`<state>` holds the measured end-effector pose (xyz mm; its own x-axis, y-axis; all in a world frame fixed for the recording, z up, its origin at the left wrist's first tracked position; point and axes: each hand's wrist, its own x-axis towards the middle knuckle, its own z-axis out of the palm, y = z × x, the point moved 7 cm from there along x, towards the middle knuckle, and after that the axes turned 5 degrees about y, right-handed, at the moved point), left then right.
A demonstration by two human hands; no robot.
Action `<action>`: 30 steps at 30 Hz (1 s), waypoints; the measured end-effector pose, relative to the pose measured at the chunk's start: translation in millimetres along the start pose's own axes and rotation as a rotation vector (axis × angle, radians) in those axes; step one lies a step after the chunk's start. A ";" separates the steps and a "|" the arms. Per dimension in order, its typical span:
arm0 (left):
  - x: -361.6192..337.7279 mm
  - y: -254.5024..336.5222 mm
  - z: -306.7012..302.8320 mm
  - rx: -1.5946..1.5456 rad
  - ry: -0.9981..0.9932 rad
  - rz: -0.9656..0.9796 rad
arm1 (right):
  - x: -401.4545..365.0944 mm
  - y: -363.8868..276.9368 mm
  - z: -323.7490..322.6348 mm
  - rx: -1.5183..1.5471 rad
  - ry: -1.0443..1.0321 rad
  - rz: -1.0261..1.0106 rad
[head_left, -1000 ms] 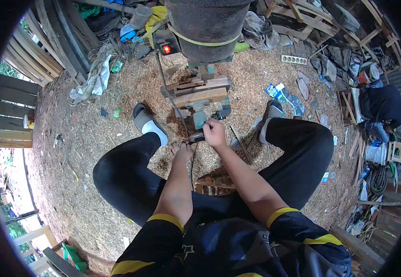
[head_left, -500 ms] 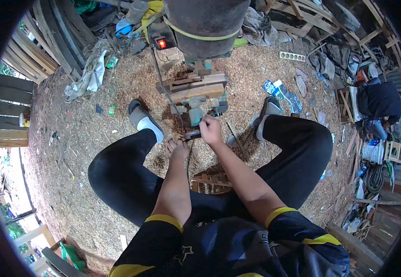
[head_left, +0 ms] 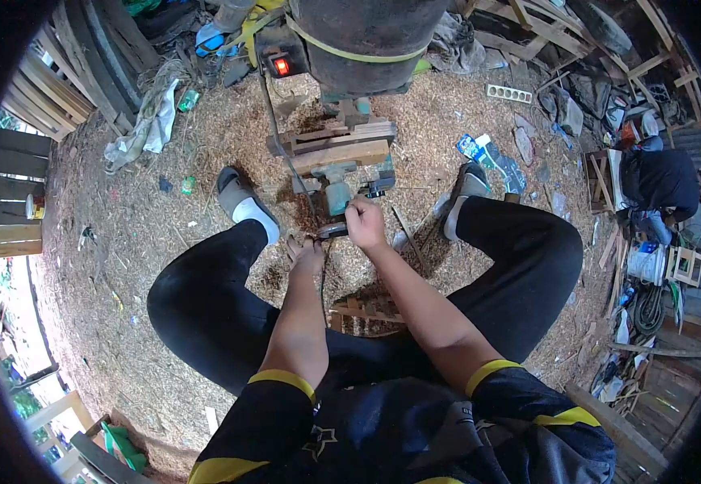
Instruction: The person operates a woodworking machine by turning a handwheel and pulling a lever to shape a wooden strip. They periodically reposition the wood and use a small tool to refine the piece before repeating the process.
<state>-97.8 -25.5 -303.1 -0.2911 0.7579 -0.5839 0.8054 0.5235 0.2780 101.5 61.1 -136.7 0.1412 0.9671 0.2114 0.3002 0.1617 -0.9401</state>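
Observation:
My right hand (head_left: 364, 223) is closed around the dark handle of a teal electric planer (head_left: 337, 197), which lies low in front of me between my feet. Close to the planer's rear end is my left hand (head_left: 308, 255), fingers stretched out and pointing down at the shavings. A dark cord (head_left: 280, 137) runs down past the planer's left side. Just beyond the tool, stacked wooden boards (head_left: 342, 155) lie crosswise, and the planer's front end reaches up to them.
A large dark drum (head_left: 362, 36) with a yellow band stands ahead, beside a box with a red-lit switch (head_left: 281, 66). Wood shavings cover the ground. A power strip (head_left: 509, 93) and a blue-white packet (head_left: 491, 161) lie right. Another person (head_left: 665, 185) bends over at far right.
The view has shifted slightly. The planer shows a little more of its body, and my right hand stays on its handle. My left hand remains low beside the tool's rear.

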 end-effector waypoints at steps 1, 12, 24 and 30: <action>1.6 1.5 0.7 0.014 -0.005 0.005 | 1.2 1.2 -0.3 -0.005 -0.002 0.012; -10.0 8.7 -8.2 0.082 -0.047 -0.033 | 1.4 -5.1 -1.3 0.003 0.005 0.033; 10.4 -5.7 10.4 0.042 -0.101 -0.002 | 0.8 -2.4 1.8 -0.045 -0.020 0.055; 4.0 4.0 -3.0 0.076 -0.090 0.007 | -0.3 -4.1 1.3 -0.026 0.023 0.041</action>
<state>-97.4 -19.2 -302.0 -0.2407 0.7218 -0.6489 0.8451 0.4847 0.2257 99.0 60.4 -133.3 0.1756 0.9680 0.1794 0.3177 0.1167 -0.9410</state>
